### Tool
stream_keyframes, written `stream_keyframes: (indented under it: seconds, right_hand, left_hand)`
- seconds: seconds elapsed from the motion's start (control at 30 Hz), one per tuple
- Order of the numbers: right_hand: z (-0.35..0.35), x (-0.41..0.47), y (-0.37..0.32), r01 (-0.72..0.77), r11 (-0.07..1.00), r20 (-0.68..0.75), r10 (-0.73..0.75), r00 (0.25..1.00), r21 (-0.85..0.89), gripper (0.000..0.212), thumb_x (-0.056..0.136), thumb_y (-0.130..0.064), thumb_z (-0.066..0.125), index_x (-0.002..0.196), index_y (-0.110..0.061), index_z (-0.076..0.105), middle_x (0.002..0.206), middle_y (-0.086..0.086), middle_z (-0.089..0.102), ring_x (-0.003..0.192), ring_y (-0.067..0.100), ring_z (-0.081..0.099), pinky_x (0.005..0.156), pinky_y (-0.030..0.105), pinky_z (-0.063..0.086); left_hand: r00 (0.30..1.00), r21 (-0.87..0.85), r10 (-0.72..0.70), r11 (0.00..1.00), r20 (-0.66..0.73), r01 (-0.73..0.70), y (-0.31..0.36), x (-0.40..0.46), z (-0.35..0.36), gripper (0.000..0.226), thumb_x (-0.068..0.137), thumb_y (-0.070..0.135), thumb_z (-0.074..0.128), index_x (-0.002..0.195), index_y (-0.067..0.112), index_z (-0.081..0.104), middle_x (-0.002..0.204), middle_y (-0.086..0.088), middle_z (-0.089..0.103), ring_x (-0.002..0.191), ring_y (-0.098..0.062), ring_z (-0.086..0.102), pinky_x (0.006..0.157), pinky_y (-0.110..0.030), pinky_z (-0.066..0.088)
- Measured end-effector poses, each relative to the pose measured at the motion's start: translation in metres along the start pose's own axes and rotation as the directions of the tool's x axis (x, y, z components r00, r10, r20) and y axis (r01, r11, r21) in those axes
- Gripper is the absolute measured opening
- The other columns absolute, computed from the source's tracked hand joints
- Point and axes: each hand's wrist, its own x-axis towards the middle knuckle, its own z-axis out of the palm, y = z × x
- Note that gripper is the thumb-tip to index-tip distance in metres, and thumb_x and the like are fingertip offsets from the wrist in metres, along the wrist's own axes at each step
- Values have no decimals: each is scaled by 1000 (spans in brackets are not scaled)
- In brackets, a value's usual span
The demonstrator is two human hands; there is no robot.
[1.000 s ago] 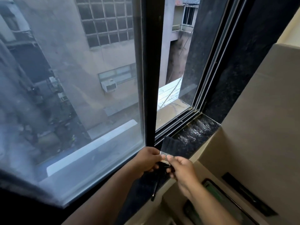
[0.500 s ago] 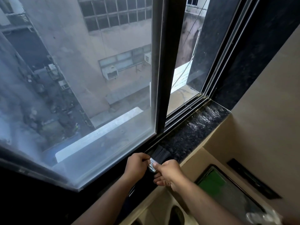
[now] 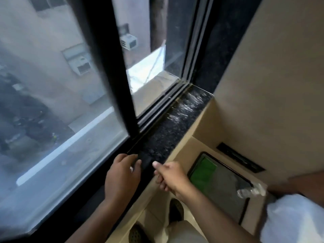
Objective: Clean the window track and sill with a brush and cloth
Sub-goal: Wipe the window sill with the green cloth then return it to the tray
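We see both hands low over the near end of the dark speckled sill (image 3: 177, 120), with the frame blurred by motion. The left hand (image 3: 121, 176) lies palm down at the sill's near left edge, its fingers loosely curled against the base of the glass pane (image 3: 57, 102); we cannot tell whether it grips anything. The right hand (image 3: 169, 176) sits just to the right, at the sill's inner edge, fingers folded in and thumb pointing toward the left hand. Between the two hands is a dark patch on the sill that may be the brush (image 3: 146, 159), but the blur and the matching dark stone keep us from telling it apart, or from saying which hand holds it. The window track (image 3: 163, 102) runs away from the hands along the far side of the sill to the right corner, its grooves exposed right of the black sash frame (image 3: 112, 71). No cloth is identifiable.
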Motion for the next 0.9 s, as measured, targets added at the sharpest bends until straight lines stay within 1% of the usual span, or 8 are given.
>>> stream_keyframes:
  seconds: [0.1, 0.17, 0.27, 0.33, 0.43, 0.6, 0.8, 0.9]
  right_hand:
    - [-74, 22, 40, -2, 988, -324, 53, 944, 156, 34, 91, -38, 64, 72, -10, 68, 46, -2, 61, 33, 10, 50, 34, 19, 36]
    - [-118, 42, 74, -53, 970, -461, 162, 872, 239, 32, 91, -36, 66, 74, -9, 67, 53, 2, 64, 40, 12, 54, 38, 23, 43]
    - [-167, 88, 133, -154, 943, -516, 293, 805, 295, 29, 90, -40, 66, 88, -11, 67, 77, 9, 71, 65, 22, 66, 59, 37, 58]
    - [-190, 124, 169, -219, 948, -539, 313, 782, 232, 32, 89, -45, 65, 98, -15, 69, 88, 7, 72, 77, 23, 69, 64, 33, 57]
    - [-213, 193, 221, -267, 958, -569, 278, 774, 104, 35, 89, -46, 64, 107, -16, 68, 92, 1, 68, 70, 8, 61, 52, 20, 42]
    - [-217, 285, 281, -389, 917, -558, 370, 743, 90, 53, 87, -44, 67, 118, -1, 67, 119, 19, 69, 107, 34, 66, 79, 29, 50]
    - [-205, 329, 299, -422, 900, -604, 397, 691, 109, 42, 86, -28, 70, 114, 3, 66, 115, 22, 69, 107, 34, 66, 82, 36, 51]
    - [-207, 324, 295, -326, 914, -566, 405, 718, 242, 28, 83, -18, 68, 102, 3, 69, 93, 17, 69, 92, 31, 67, 73, 40, 52]
  left_hand:
    - [967, -92, 215, 975, 134, -204, 43, 1, 36, 10, 85, 21, 74, 96, 21, 75, 88, 6, 66, 72, -13, 64, 63, -22, 48]
    - [910, -130, 267, 963, 318, -237, 64, -1, 80, 11, 86, 21, 73, 97, 20, 75, 90, 3, 70, 75, -15, 67, 66, -23, 50]
    - [740, -95, 172, 985, 650, -146, 78, 1, 176, 17, 92, 20, 66, 105, 14, 74, 101, -7, 73, 91, -24, 68, 82, -27, 52]
    - [648, -20, 53, 998, 760, -59, 72, 7, 246, 28, 98, 22, 58, 122, 14, 68, 119, -8, 69, 108, -23, 64, 91, -26, 47]
    - [580, 86, -29, 994, 814, -71, 54, 19, 354, 35, 101, 24, 50, 135, 15, 57, 134, -11, 60, 122, -26, 56, 99, -33, 44]
    - [523, 134, -27, 977, 852, -169, 40, 33, 466, 20, 98, 18, 54, 107, 3, 64, 108, -19, 66, 101, -35, 62, 79, -33, 45]
    - [520, 165, -62, 974, 852, -154, 38, 41, 509, 16, 94, 10, 59, 92, -6, 63, 101, -27, 66, 96, -41, 62, 76, -36, 46]
    - [502, 188, -124, 979, 856, -79, 39, 42, 507, 20, 97, 14, 56, 99, -5, 64, 108, -25, 65, 102, -40, 61, 81, -36, 46]
